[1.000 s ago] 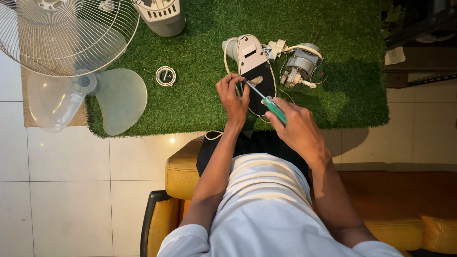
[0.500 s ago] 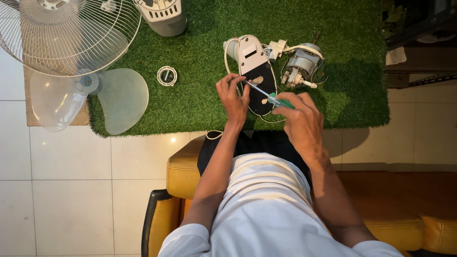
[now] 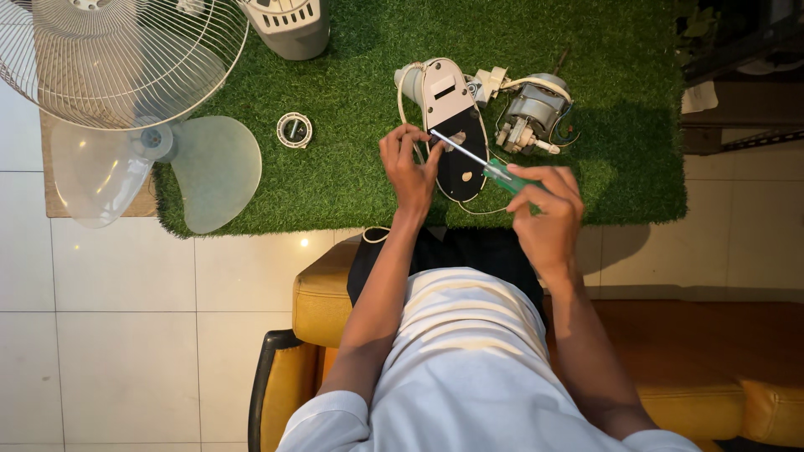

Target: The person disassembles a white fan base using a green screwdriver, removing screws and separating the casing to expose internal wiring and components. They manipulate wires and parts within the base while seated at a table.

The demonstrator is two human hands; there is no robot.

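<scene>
The right hand (image 3: 546, 209) has drawn back, fingers clamped on the green-handled screwdriver (image 3: 481, 164); left hand (image 3: 410, 163) fingers seemingly pinch the fan housing (image 3: 452, 125).

Screwdriver (image 3: 494, 170): green translucent handle, silver shaft. Housing (image 3: 452, 125): white shell, black inner face. Motor (image 3: 532, 113): grey metal with white wiring. Mat (image 3: 352, 67): green artificial grass. Guard (image 3: 117, 54): white wire, radial pattern, at the mat's far left corner. Blade (image 3: 201, 172): pale translucent, over the mat's left edge. Ring (image 3: 294, 130): white and black. Floor (image 3: 109, 335): white tiles. Seat (image 3: 322, 293): mustard yellow. Shirt (image 3: 469, 368): white with faint cream stripes.
</scene>
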